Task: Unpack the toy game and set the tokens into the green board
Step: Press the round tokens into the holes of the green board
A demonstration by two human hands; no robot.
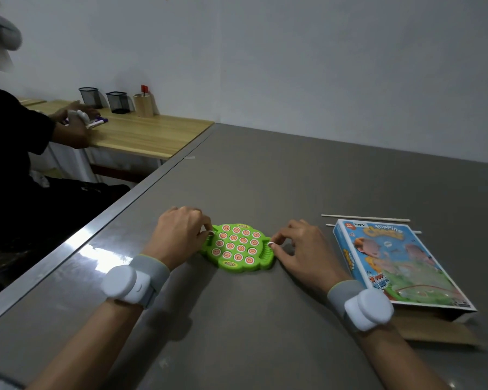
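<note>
The green board (261, 264) lies flat on the grey table between my hands, its round slots filled with several orange-faced tokens (233, 246). My left hand (181, 233) rests at the board's left edge, pinching a small token (210, 233) over the left side rack. My right hand (302, 250) is at the board's right edge, with a white token (271, 244) held between thumb and forefinger above the right side rack. The blue game box (395, 263) lies to the right, its bottom flap open.
Two thin wooden sticks (366, 218) lie beyond the box. Another person (26, 142) sits at the left by a wooden desk (141, 133) with pen cups. The grey table's metal edge (96, 229) runs diagonally on the left.
</note>
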